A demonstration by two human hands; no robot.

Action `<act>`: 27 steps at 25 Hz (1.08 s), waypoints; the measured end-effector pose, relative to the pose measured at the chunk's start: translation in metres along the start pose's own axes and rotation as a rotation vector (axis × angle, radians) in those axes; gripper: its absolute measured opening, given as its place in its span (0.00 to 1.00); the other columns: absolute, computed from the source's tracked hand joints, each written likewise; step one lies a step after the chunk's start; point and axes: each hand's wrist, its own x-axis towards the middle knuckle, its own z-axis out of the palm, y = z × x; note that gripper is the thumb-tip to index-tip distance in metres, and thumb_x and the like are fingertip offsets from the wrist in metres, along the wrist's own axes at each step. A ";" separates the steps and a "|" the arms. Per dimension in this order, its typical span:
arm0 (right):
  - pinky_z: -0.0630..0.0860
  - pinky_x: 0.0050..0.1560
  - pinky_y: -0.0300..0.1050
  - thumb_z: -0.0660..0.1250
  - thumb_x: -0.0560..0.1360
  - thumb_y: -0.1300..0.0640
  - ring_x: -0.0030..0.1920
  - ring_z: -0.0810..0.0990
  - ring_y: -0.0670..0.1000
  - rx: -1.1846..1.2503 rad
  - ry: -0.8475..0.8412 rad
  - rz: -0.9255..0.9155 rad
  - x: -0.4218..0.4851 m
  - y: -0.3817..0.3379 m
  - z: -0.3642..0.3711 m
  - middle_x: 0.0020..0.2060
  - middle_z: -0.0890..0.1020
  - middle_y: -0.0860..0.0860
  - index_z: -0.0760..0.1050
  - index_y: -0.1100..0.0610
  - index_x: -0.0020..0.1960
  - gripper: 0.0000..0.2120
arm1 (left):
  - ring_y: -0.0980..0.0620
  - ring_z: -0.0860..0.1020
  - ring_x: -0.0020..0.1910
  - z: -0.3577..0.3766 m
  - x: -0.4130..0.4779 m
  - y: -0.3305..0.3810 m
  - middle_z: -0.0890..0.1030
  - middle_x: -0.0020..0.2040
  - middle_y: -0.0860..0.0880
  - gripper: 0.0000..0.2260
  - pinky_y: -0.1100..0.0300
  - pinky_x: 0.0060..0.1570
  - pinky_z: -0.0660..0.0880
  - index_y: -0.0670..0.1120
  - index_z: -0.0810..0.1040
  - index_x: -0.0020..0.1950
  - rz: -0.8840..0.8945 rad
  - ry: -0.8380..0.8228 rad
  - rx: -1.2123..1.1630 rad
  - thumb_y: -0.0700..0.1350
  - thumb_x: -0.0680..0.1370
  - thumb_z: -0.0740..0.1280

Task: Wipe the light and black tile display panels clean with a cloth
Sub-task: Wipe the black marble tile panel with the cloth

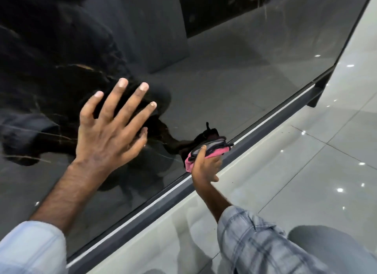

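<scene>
Cloth work sits at the bottom edge of the glossy black tile display panel with thin gold veins (204, 73). The right hand (206, 163) is closed around a bunched pink and grey cloth (208, 149), pressing it against the panel just above the grey and white trim strip (265, 120) that runs along the panel's lower edge. The left hand (111, 128) is open, fingers spread wide, its palm flat on or very close to the dark surface higher up and well apart from the cloth; it appears to steady the person rather than to clean. Both forearms emerge from rolled pale blue checked sleeves (255, 239).

By my judgement the job is somewhere in its black-panel stage. The dark surface reflects the person and the room sharply, which suggests much of it is already fairly clean, though faint pale streaks and specks show near the upper right and around the left hand, so some passes probably remain. The cloth's place at the lowest corner of the reach hints that this stretch is nearly finished. No light-coloured display panel can be picked out for certain; the shiny pale grey floor tiles (306, 171) fill the right side, so whether the light panel is done cannot be told from here.
</scene>
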 end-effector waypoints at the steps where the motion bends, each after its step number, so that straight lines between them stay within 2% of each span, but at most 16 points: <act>1: 0.59 0.73 0.64 0.57 0.83 0.39 0.76 0.63 0.63 0.011 -0.034 0.055 0.004 0.004 0.001 0.78 0.63 0.61 0.51 0.62 0.82 0.38 | 0.41 0.57 0.83 0.000 0.000 0.002 0.61 0.84 0.48 0.25 0.43 0.75 0.54 0.51 0.69 0.80 -0.007 -0.002 0.030 0.54 0.83 0.63; 7: 0.55 0.75 0.67 0.60 0.82 0.37 0.77 0.63 0.63 0.059 -0.163 0.117 0.020 0.015 -0.003 0.79 0.62 0.59 0.51 0.59 0.82 0.40 | 0.42 0.54 0.84 0.000 -0.002 0.008 0.64 0.83 0.49 0.28 0.44 0.77 0.50 0.53 0.69 0.81 -0.066 -0.044 0.143 0.55 0.80 0.65; 10: 0.55 0.75 0.68 0.64 0.80 0.38 0.74 0.68 0.65 0.122 -0.212 0.198 0.023 0.015 -0.008 0.76 0.67 0.58 0.55 0.56 0.80 0.38 | 0.41 0.51 0.84 -0.005 -0.002 0.009 0.61 0.84 0.48 0.28 0.44 0.78 0.47 0.53 0.67 0.82 -0.038 -0.106 0.168 0.56 0.82 0.64; 13: 0.62 0.73 0.69 0.69 0.79 0.42 0.67 0.74 0.65 0.221 -0.272 0.270 0.023 0.009 -0.020 0.69 0.75 0.57 0.59 0.54 0.74 0.32 | 0.41 0.49 0.85 -0.014 -0.002 0.004 0.57 0.85 0.48 0.30 0.45 0.79 0.43 0.53 0.63 0.83 -0.020 -0.201 0.145 0.56 0.82 0.63; 15: 0.69 0.70 0.64 0.71 0.78 0.47 0.63 0.76 0.62 0.291 -0.293 0.298 0.025 0.002 -0.024 0.66 0.75 0.57 0.61 0.55 0.70 0.29 | 0.42 0.48 0.85 -0.017 -0.001 0.001 0.56 0.85 0.48 0.31 0.45 0.80 0.42 0.54 0.62 0.84 -0.004 -0.241 0.161 0.56 0.81 0.63; 17: 0.73 0.65 0.57 0.71 0.78 0.51 0.59 0.76 0.59 0.373 -0.281 0.330 0.024 -0.003 -0.024 0.63 0.74 0.56 0.62 0.56 0.70 0.27 | 0.42 0.47 0.85 -0.018 -0.002 0.004 0.55 0.86 0.48 0.31 0.45 0.79 0.42 0.54 0.60 0.84 -0.015 -0.264 0.117 0.56 0.81 0.63; 19: 0.75 0.63 0.58 0.69 0.77 0.50 0.57 0.76 0.59 0.386 -0.290 0.318 0.018 -0.010 -0.019 0.59 0.74 0.56 0.61 0.56 0.73 0.29 | 0.43 0.47 0.85 -0.015 -0.003 0.006 0.54 0.86 0.48 0.32 0.44 0.79 0.43 0.54 0.59 0.85 -0.025 -0.254 0.109 0.55 0.81 0.62; 21: 0.75 0.65 0.60 0.67 0.76 0.45 0.61 0.77 0.61 0.344 -0.308 0.222 0.010 -0.011 -0.016 0.61 0.76 0.58 0.54 0.56 0.80 0.39 | 0.42 0.46 0.85 -0.014 -0.002 0.005 0.54 0.86 0.47 0.32 0.44 0.80 0.42 0.53 0.59 0.85 -0.022 -0.236 0.095 0.55 0.81 0.61; 23: 0.70 0.70 0.64 0.65 0.79 0.46 0.70 0.72 0.65 0.183 -0.250 -0.019 0.003 -0.031 -0.021 0.72 0.70 0.63 0.42 0.55 0.84 0.44 | 0.41 0.46 0.85 -0.018 -0.001 0.006 0.55 0.85 0.46 0.33 0.42 0.80 0.41 0.51 0.59 0.85 -0.039 -0.217 0.055 0.54 0.81 0.62; 25: 0.62 0.73 0.65 0.66 0.81 0.50 0.76 0.62 0.65 0.073 -0.176 -0.234 -0.013 -0.067 -0.034 0.78 0.61 0.62 0.40 0.56 0.84 0.44 | 0.40 0.46 0.85 -0.017 -0.001 0.013 0.56 0.85 0.44 0.34 0.40 0.80 0.40 0.50 0.61 0.84 -0.079 -0.230 0.003 0.55 0.79 0.65; 27: 0.59 0.72 0.64 0.68 0.79 0.50 0.76 0.59 0.63 0.054 -0.117 -0.430 -0.024 -0.101 -0.045 0.79 0.58 0.61 0.42 0.54 0.84 0.45 | 0.40 0.45 0.85 -0.013 0.002 0.017 0.55 0.85 0.44 0.36 0.40 0.80 0.37 0.49 0.61 0.84 -0.094 -0.245 -0.009 0.56 0.77 0.67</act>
